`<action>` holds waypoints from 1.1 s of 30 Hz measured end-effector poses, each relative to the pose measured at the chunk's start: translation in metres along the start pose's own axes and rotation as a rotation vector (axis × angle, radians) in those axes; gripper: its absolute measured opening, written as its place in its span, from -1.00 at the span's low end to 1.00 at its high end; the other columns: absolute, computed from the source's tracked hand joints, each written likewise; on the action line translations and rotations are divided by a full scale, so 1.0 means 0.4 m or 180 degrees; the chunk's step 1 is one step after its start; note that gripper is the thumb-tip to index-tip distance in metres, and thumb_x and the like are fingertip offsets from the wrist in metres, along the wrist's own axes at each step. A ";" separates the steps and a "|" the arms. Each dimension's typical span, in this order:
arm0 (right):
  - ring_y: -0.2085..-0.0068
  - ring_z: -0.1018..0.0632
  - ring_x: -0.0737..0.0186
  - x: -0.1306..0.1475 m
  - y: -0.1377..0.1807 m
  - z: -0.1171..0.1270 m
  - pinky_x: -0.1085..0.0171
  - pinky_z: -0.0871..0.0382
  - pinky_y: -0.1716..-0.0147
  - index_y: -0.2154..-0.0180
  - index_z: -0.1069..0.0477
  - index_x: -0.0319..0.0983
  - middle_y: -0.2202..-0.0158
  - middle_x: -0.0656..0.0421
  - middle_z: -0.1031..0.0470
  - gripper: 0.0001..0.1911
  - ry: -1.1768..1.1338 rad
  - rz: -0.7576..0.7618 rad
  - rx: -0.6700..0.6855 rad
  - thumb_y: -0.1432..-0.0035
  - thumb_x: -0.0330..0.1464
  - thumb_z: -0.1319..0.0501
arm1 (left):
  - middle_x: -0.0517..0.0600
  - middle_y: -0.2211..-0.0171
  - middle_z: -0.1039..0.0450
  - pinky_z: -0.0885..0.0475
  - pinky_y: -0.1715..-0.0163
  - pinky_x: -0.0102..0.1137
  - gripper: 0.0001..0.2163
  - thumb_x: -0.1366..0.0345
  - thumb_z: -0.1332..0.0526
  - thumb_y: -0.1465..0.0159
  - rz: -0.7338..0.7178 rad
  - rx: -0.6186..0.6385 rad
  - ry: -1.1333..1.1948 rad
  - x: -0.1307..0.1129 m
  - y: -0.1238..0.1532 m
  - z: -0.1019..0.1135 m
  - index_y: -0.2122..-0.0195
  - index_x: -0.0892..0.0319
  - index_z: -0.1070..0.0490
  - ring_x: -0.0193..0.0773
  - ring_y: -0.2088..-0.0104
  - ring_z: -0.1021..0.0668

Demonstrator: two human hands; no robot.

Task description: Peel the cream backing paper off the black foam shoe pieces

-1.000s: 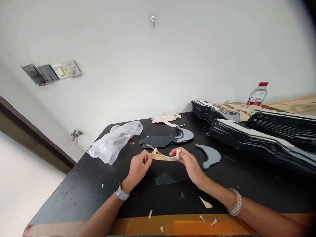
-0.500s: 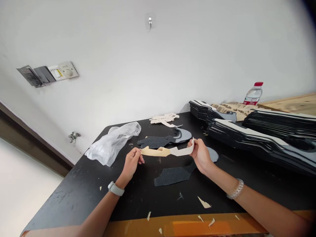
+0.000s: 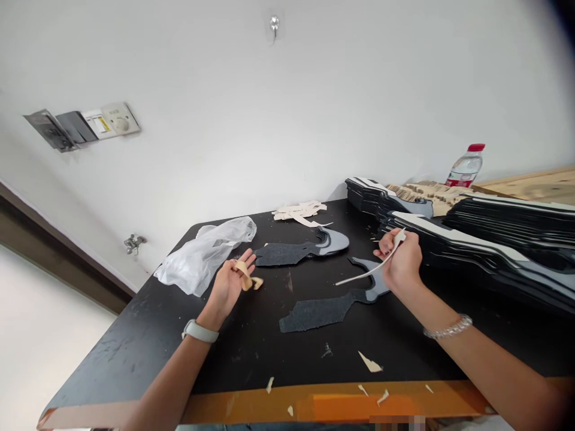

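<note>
Head view: right hand (image 3: 399, 260) pinches a thin cream strip (image 3: 372, 269) narrowly near the black tabletop's far edge; left hand (image 3: 227, 287) curls loosely around a small tan scrap (image 3: 247, 276). Drifting right, the strip could snag the stacked black-and-grey foam cutouts (image 3: 476, 254), toppling them. A grey-edged cutout (image 3: 375, 291) lies beneath.

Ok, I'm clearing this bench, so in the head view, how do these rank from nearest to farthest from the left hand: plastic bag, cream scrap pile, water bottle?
1. White plastic bag: just left of the left hand.
2. Cream scrap pile: farther ahead, to the right.
3. Water bottle: farthest, at the far right.
</note>
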State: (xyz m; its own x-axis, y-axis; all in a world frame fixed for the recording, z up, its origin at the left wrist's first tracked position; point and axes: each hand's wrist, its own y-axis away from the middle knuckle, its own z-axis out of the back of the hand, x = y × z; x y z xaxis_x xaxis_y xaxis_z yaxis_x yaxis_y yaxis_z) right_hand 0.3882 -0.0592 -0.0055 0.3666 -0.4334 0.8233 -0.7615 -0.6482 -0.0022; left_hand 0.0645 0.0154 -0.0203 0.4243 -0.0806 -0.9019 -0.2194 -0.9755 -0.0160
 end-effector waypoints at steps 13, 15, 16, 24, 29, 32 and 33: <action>0.10 -0.44 0.15 -0.069 0.186 -0.029 0.04 -0.33 0.04 0.16 -0.33 -0.17 0.16 0.07 -0.39 -0.83 0.1873 0.3253 0.1697 -0.23 -0.47 -0.05 | 0.25 -0.16 -0.31 -0.44 0.12 -0.20 -0.59 0.17 -0.21 -0.26 0.1414 0.2885 -0.0145 0.040 0.138 -0.088 -0.11 0.21 -0.39 0.07 0.00 -0.51; 0.10 -0.45 0.15 -0.074 0.220 -0.028 0.04 -0.33 0.01 0.11 -0.31 -0.18 0.17 0.08 -0.41 -0.74 0.2130 0.3795 0.2633 -0.17 -0.53 -0.11 | 0.23 -0.23 -0.19 -0.37 0.02 -0.14 -0.52 0.18 -0.21 -0.26 0.1227 0.2739 0.0016 0.035 0.137 -0.094 -0.20 0.17 -0.28 0.09 -0.10 -0.42; 0.11 -0.46 0.16 -0.078 0.232 -0.027 0.04 -0.33 0.00 0.08 -0.29 -0.18 0.16 0.08 -0.43 -0.70 0.2219 0.3973 0.3051 -0.14 -0.53 -0.15 | 0.22 -0.25 -0.16 -0.36 0.01 -0.15 -0.51 0.17 -0.20 -0.26 0.1154 0.2646 0.0119 0.030 0.135 -0.095 -0.21 0.17 -0.26 0.07 -0.11 -0.41; 0.01 -0.45 0.03 -0.110 0.230 -0.023 0.03 -0.37 0.06 -0.07 -0.20 -0.26 0.06 -0.03 -0.46 -0.49 0.3028 0.3953 0.3568 -0.14 -0.25 -0.26 | 0.15 -0.24 -0.17 -0.34 0.08 -0.32 -0.59 0.28 -0.24 -0.23 0.0766 0.1939 0.0215 0.021 0.128 -0.095 -0.12 0.12 -0.33 -0.15 0.03 -0.45; -0.11 -0.38 -0.03 -0.072 0.215 -0.028 -0.15 -0.02 -0.19 -0.12 -0.19 -0.24 -0.05 -0.05 -0.42 -0.39 0.3461 0.3255 0.3861 -0.16 -0.02 -0.16 | 0.08 -0.08 -0.34 -0.31 0.18 -0.43 -0.58 0.37 -0.31 -0.18 0.0451 0.1802 -0.0559 0.034 0.135 -0.103 -0.08 0.08 -0.32 -0.36 0.24 -0.45; 0.13 -0.52 0.10 -0.041 0.198 -0.028 -0.01 -0.20 -0.05 0.14 -0.35 -0.17 0.21 0.10 -0.54 -0.77 0.3807 0.2467 0.3786 -0.29 -0.22 -0.04 | 0.11 -0.12 -0.27 -0.30 0.28 -0.44 -0.56 0.32 -0.32 -0.18 0.0395 0.2036 -0.0892 0.037 0.137 -0.105 -0.09 0.08 -0.29 -0.41 0.33 -0.41; 0.23 -0.53 0.15 -0.034 0.191 -0.028 0.08 -0.28 0.06 0.22 -0.37 -0.16 0.29 0.14 -0.54 -0.81 0.3879 0.2180 0.3754 -0.28 -0.24 -0.05 | 0.12 -0.10 -0.28 -0.29 0.30 -0.44 -0.55 0.30 -0.31 -0.18 0.0424 0.2089 -0.1014 0.038 0.138 -0.105 -0.10 0.09 -0.27 -0.41 0.33 -0.40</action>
State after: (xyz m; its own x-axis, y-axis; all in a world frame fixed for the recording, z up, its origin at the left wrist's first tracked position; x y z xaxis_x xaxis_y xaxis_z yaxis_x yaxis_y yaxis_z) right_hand 0.3191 -0.0960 -0.0104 -0.7710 -0.4863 0.4112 0.3357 -0.8590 -0.3865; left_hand 0.0959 -0.0481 -0.0167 0.1038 -0.0289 -0.9942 -0.7736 -0.6306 -0.0625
